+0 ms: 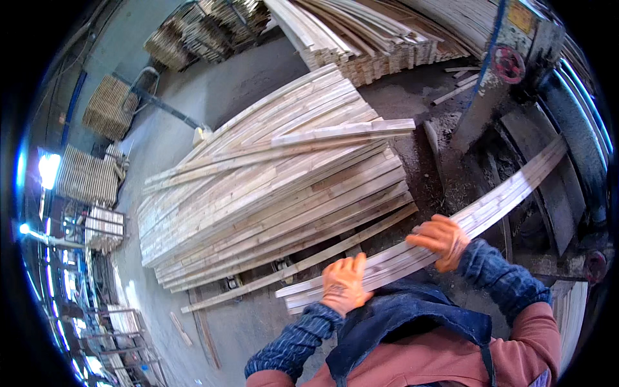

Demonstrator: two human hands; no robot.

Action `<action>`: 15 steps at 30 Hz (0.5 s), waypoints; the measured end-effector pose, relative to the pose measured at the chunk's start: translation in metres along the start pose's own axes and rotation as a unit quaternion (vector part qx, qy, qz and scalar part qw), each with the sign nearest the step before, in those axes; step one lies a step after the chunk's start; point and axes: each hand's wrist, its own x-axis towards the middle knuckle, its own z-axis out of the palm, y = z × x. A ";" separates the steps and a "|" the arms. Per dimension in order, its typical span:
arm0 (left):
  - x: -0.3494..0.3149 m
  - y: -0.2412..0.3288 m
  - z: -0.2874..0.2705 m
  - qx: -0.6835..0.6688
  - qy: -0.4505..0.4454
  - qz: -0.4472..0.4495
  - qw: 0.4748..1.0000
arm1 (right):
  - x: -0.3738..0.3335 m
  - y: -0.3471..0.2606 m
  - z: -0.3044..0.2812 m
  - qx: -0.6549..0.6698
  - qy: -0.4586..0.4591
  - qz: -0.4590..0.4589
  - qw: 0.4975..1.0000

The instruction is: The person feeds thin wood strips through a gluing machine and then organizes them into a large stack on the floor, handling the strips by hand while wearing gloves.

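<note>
In front of my body lies a small bundle of long, pale wooden boards [400, 259], side by side and slanting up to the right. My left hand [345, 284], in an orange glove, is closed over the boards near their left end. Further along, my right hand [442, 242], gloved the same way, grips them from above; its thumb is hidden. The right end of the boards reaches over a dark metal machine [538, 184]. Just beyond my hands is a large stack of similar boards [258, 213], with a few loose boards [342, 132] lying aslant on top.
A single board [303, 267] lies along the near side of the stack. More timber piles stand at the back [387, 58] and far left [90, 177]. A machine column with a red handwheel [507, 63] rises at the right. Scraps [454, 90] lie on the floor.
</note>
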 end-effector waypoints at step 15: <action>0.024 -0.149 0.060 -0.512 0.034 -0.213 0.831 | -0.026 0.023 -0.028 -0.090 0.029 0.166 0.982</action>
